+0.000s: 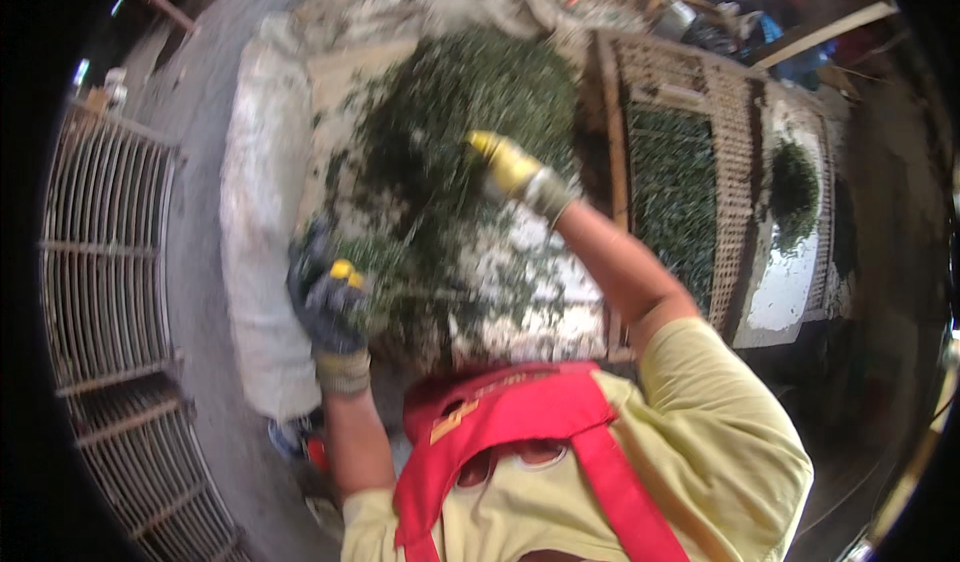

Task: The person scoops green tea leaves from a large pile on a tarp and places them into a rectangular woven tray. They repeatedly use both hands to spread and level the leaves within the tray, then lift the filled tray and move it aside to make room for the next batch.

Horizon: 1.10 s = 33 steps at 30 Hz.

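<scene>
A heap of dark green leafy cuttings (pixel 472 104) lies on a pale board before me, thinning into loose sprigs toward my body. My left hand (pixel 330 292), in a dark grey glove with yellow on the fingers, curls around some green sprigs at the heap's near left side. In a yellow glove, my right hand (pixel 514 164) reaches over the middle of the heap with its fingers close together. Motion blur hides whether the right fingers grip anything. A white rolled sack or padded cloth (pixel 262 224) runs along the left edge, beside my left hand.
To the right, a wooden-framed lattice rack (pixel 731 187) holds more greens (pixel 671 194). Beyond it, a white board (pixel 784 284) bears a small green pile (pixel 793 194). Slatted racks (pixel 105 247) stand at far left across the grey floor (pixel 199 187). A wooden beam (pixel 825 35) juts in at upper right.
</scene>
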Tool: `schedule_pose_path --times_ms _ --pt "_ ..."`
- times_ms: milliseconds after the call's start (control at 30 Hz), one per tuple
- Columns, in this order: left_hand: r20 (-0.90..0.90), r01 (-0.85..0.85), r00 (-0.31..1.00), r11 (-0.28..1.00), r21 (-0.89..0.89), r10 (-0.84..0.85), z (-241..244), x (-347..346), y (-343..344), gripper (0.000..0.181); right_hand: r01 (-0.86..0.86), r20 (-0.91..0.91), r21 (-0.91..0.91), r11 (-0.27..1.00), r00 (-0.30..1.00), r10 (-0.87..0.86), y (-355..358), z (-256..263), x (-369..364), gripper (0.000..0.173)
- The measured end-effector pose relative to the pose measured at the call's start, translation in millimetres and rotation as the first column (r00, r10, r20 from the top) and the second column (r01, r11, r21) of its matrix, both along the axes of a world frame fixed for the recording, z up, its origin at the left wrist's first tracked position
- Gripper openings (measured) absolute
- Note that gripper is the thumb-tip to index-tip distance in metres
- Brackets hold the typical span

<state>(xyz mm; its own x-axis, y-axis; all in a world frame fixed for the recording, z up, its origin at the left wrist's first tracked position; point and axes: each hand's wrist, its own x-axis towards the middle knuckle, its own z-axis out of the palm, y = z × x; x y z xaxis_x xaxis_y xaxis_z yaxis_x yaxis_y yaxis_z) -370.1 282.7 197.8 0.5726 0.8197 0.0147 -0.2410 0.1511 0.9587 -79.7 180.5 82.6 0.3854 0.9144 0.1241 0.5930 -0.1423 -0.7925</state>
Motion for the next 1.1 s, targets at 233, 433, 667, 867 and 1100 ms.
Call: schedule_pose_path --times_ms 233,433,667,867,1100 --pt "0.23 0.212 0.966 0.875 -0.435 -0.12 -16.5 41.8 -1.0 0.05 -0.29 0.16 0.054 0.956 0.947 0.278 3.7 81.0 -8.3 0.059" --pt "0.624 0.622 0.759 0.488 -0.612 -0.185 -128.5 21.2 35.3 0.055 -0.29 0.325 0.252 0.923 0.924 0.202 31.2 161.2 -29.5 0.059" --pt "0.349 0.361 0.909 0.844 -0.396 -0.226 -20.6 42.7 -9.4 0.048 0.124 0.281 -0.117 0.985 0.956 -0.087 37.3 30.5 -12.7 0.076" --pt "0.384 0.187 0.923 0.898 -0.399 -0.022 37.6 7.0 -9.6 0.052 -0.016 0.374 -0.626 0.779 0.871 0.319 54.4 -58.6 -63.4 0.061" --pt "0.718 0.553 0.679 0.751 -0.361 -0.155 4.8 -41.3 48.9 0.04 -0.073 -0.808 0.216 0.974 0.547 0.22 87.8 -20.0 9.5 0.044"
